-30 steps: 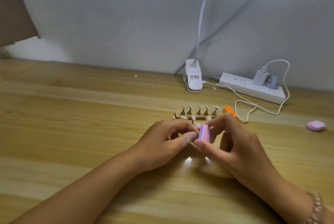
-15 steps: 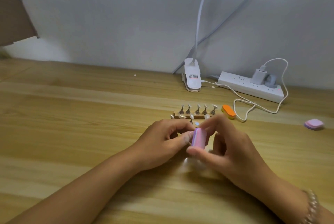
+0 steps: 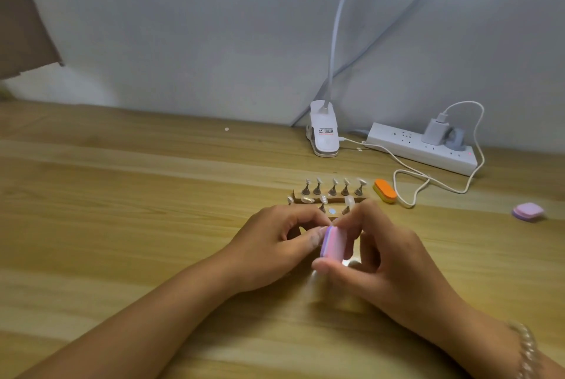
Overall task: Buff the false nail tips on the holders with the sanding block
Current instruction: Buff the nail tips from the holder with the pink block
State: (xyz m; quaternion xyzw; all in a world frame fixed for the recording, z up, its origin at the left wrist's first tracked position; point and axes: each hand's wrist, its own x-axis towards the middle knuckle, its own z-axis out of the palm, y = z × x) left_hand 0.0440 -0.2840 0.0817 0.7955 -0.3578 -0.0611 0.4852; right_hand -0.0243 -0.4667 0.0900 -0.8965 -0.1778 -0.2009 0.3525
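Right fingers (image 3: 324, 267) pinching sanding block (image 3: 334, 242), wooden table (image 3: 122, 195), grey wall (image 3: 214, 27) behind

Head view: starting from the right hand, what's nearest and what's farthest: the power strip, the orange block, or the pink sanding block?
1. pink sanding block, held in the right hand itself.
2. orange block, on the table just behind the hand.
3. power strip, far back by the wall.

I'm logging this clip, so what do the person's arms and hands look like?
Both forearms are bare, no sleeves in view. The left hand and right hand show no gloves or visible rings. A bracelet of pale, shiny beads circles the right wrist; the left wrist is bare.
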